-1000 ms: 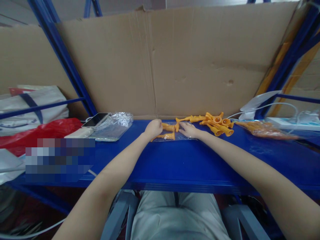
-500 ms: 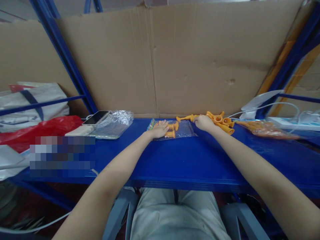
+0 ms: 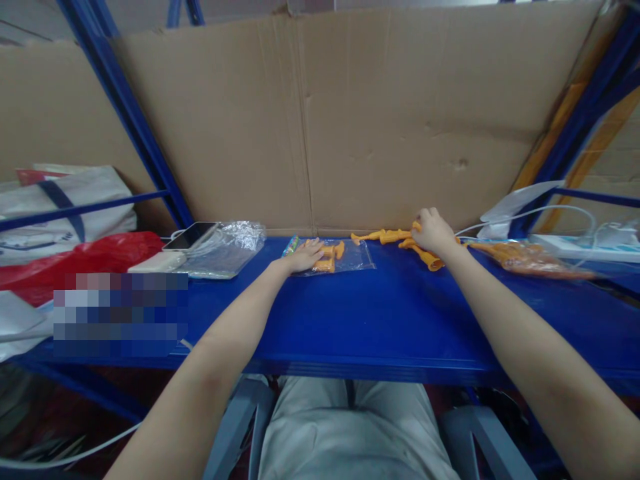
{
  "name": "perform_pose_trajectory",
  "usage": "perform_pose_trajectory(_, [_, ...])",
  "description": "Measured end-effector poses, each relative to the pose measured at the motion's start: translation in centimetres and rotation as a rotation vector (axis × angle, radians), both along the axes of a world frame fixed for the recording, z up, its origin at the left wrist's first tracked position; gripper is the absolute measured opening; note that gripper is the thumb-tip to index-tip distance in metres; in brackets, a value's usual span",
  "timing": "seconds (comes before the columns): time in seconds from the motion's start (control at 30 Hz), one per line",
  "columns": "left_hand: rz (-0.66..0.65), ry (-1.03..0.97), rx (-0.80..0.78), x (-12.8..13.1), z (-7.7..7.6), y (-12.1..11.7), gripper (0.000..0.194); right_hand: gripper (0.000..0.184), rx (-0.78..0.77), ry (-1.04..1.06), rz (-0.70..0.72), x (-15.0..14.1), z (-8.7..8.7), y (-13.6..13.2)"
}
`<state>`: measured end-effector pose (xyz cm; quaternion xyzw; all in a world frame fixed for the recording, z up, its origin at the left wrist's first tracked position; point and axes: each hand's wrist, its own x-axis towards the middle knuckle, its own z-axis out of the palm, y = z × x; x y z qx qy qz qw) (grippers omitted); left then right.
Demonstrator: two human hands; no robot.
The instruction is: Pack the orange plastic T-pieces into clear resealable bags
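Note:
My left hand (image 3: 306,255) lies with its fingers stretched out on a clear plastic bag (image 3: 357,259). Inside the bag are orange plastic toy trumpets (image 3: 327,261), partly covered by the hand; a colourful printed strip (image 3: 291,245) shows at its left end. Further right, my right hand (image 3: 433,230) is closed at a pile of loose orange toy trumpets (image 3: 427,257). Its fingertips pinch one of them, mostly hidden by the hand. Another loose orange toy trumpet (image 3: 383,237) lies along the back, between the bag and the pile.
On the right, a clear bag of orange pieces (image 3: 530,259) lies before a white power strip (image 3: 585,247) and cables. At left are a phone (image 3: 193,235), plastic packaging (image 3: 233,250) and a red bag (image 3: 95,257). Cardboard (image 3: 375,120) stands behind the blue shelf (image 3: 350,320).
My left hand and the bag under it have slid left. My right hand has moved right, from the bag's right end onto the pile of loose toy trumpets.

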<state>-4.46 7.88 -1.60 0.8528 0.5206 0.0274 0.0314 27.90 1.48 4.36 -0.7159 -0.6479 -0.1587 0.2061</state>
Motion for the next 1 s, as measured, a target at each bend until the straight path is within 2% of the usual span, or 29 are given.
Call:
perform_pose_trajectory(0.07, [-0.005,0.004,0.007,-0.2,-0.1,0.2,0.068,0.049,-0.022,-0.047,0.036,0.2,-0.5,0.1])
perform_pose_trajectory(0.2, [-0.003,0.005,0.017,-0.1,-0.1,0.2,0.067,0.035,-0.131,-0.190,0.030,0.0,-1.4,0.3])
perform_pose_trajectory(0.4, [-0.015,-0.009,0.005,-0.2,-0.2,0.2,0.066,0.044,0.006,-0.200,0.007,-0.3,-2.3,0.6])
perform_pose_trajectory(0.6, [-0.010,-0.024,0.026,-0.3,-0.5,0.6,0.066,0.035,-0.021,-0.222,0.009,0.3,-2.7,1.4])
perform_pose_trajectory(0.8, [-0.023,0.013,0.036,-0.2,-0.3,0.3,0.065,0.038,0.124,-0.091,0.025,1.5,-2.3,2.1])
perform_pose_trajectory(1.0, [-0.019,0.017,0.042,-0.2,-0.3,0.3,0.064,0.040,0.332,-0.004,0.134,2.7,-1.7,2.6])
